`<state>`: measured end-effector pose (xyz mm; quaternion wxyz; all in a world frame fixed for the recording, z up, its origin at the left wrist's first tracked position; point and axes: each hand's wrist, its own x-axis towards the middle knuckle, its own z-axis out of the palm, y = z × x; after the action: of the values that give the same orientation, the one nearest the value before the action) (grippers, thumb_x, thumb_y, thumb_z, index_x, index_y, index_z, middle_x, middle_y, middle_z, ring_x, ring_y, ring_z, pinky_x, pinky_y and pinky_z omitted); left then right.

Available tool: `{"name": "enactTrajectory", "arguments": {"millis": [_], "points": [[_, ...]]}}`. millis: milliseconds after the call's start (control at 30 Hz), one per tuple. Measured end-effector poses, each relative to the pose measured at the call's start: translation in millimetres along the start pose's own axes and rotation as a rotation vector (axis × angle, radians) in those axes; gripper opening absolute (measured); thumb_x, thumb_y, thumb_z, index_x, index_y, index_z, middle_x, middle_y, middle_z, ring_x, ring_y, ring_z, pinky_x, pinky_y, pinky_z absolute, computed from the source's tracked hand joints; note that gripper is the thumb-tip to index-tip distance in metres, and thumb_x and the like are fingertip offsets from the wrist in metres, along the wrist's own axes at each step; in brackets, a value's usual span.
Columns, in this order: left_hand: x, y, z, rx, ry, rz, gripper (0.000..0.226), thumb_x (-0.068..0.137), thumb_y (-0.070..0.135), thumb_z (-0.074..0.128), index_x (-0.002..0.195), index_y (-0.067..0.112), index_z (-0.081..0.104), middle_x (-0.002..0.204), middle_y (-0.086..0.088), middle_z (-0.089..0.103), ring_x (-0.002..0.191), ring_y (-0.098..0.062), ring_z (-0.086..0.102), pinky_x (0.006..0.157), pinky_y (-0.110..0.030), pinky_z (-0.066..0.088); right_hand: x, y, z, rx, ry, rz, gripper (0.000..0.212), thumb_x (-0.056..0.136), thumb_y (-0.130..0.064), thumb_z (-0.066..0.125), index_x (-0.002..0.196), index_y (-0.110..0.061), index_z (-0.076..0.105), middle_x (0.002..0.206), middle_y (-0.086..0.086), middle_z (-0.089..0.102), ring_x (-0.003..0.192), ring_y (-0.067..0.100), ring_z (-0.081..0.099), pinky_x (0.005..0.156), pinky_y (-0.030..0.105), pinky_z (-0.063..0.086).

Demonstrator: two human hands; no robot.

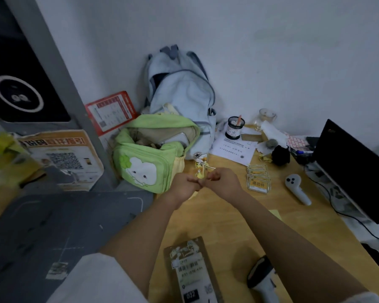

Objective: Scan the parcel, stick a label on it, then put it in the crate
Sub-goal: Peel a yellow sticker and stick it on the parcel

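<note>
A narrow brown parcel [192,272] with printed labels lies on the wooden table [232,217] near the bottom edge. Both hands are raised over the middle of the table, fingertips together. My left hand [185,185] and my right hand [222,181] pinch a small yellow-and-white label [202,170] between them. A stack of the same yellow labels [258,179] lies to the right of my right hand. A white and black handheld scanner [264,278] rests at the bottom right beside the parcel. No crate is in view.
A green bag [149,154] and a pale blue backpack [182,88] stand at the back. A white controller [297,188], a black monitor [359,169], papers and a dark jar [234,127] crowd the right. A grey mat [53,232] lies to the left.
</note>
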<state>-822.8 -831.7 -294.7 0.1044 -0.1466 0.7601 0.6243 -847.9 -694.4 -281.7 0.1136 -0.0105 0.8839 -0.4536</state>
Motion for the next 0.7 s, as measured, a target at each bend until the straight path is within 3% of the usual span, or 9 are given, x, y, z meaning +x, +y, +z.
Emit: {"name": "enactTrajectory", "arguments": {"millis": [100, 233, 333, 400, 500, 600, 700], "points": [[-28, 17, -10, -0.059, 0.072, 0.093, 0.014, 0.082, -0.008, 0.063, 0.092, -0.003, 0.072, 0.068, -0.005, 0.058, 0.06, -0.008, 0.05, 0.045, -0.007, 0.041, -29, -31, -6, -0.029, 0.086, -0.091, 0.024, 0.072, -0.036, 0.079, 0.077, -0.019, 0.064, 0.081, -0.002, 0.067, 0.077, 0.018, 0.064, 0.069, 0.033, 0.052], [-65, 34, -19, -0.106, 0.113, 0.197, 0.022, 0.082, -0.008, 0.066, 0.064, 0.006, 0.066, 0.054, -0.003, 0.056, 0.051, -0.007, 0.05, 0.042, -0.007, 0.037, -71, -65, -12, -0.079, 0.192, -0.171, 0.028, 0.075, -0.036, 0.076, 0.091, -0.014, 0.069, 0.089, -0.001, 0.069, 0.087, 0.016, 0.064, 0.075, 0.031, 0.052], [-90, 35, -23, -0.127, 0.116, 0.28, 0.01, 0.078, 0.001, 0.073, 0.076, 0.003, 0.064, 0.072, -0.011, 0.052, 0.069, -0.017, 0.048, 0.049, -0.01, 0.042, -99, -74, -12, -0.134, 0.242, -0.127, 0.022, 0.077, -0.033, 0.071, 0.092, -0.017, 0.071, 0.092, 0.001, 0.072, 0.087, 0.018, 0.066, 0.073, 0.032, 0.054], [-104, 31, -23, -0.127, 0.106, 0.31, 0.008, 0.077, 0.002, 0.075, 0.079, 0.0, 0.067, 0.075, -0.013, 0.054, 0.068, -0.018, 0.052, 0.053, -0.011, 0.046, -116, -74, -10, -0.169, 0.288, -0.089, 0.016, 0.079, -0.029, 0.067, 0.087, -0.017, 0.073, 0.088, 0.002, 0.073, 0.082, 0.021, 0.067, 0.069, 0.031, 0.054], [-122, 24, -21, -0.074, 0.076, 0.32, 0.009, 0.074, 0.002, 0.078, 0.069, -0.002, 0.072, 0.071, -0.013, 0.064, 0.073, -0.019, 0.059, 0.068, -0.027, 0.055, -137, -71, -6, -0.231, 0.316, -0.076, 0.017, 0.081, -0.024, 0.062, 0.078, -0.015, 0.077, 0.077, 0.007, 0.074, 0.072, 0.024, 0.068, 0.065, 0.034, 0.057], [-132, 20, -21, -0.034, 0.087, 0.325, 0.011, 0.073, 0.002, 0.079, 0.07, -0.008, 0.073, 0.07, -0.013, 0.068, 0.072, -0.018, 0.062, 0.064, -0.021, 0.054, -148, -72, -7, -0.257, 0.306, -0.101, 0.02, 0.082, -0.02, 0.061, 0.074, -0.012, 0.076, 0.075, 0.009, 0.074, 0.071, 0.025, 0.068, 0.064, 0.036, 0.059], [-135, 26, -26, -0.062, 0.114, 0.317, 0.006, 0.073, 0.0, 0.078, 0.068, -0.001, 0.075, 0.068, -0.007, 0.07, 0.067, -0.01, 0.067, 0.064, -0.019, 0.055, -152, -81, -13, -0.225, 0.331, -0.122, 0.022, 0.084, -0.019, 0.061, 0.07, -0.007, 0.073, 0.075, 0.012, 0.074, 0.072, 0.027, 0.069, 0.065, 0.037, 0.057]]}}
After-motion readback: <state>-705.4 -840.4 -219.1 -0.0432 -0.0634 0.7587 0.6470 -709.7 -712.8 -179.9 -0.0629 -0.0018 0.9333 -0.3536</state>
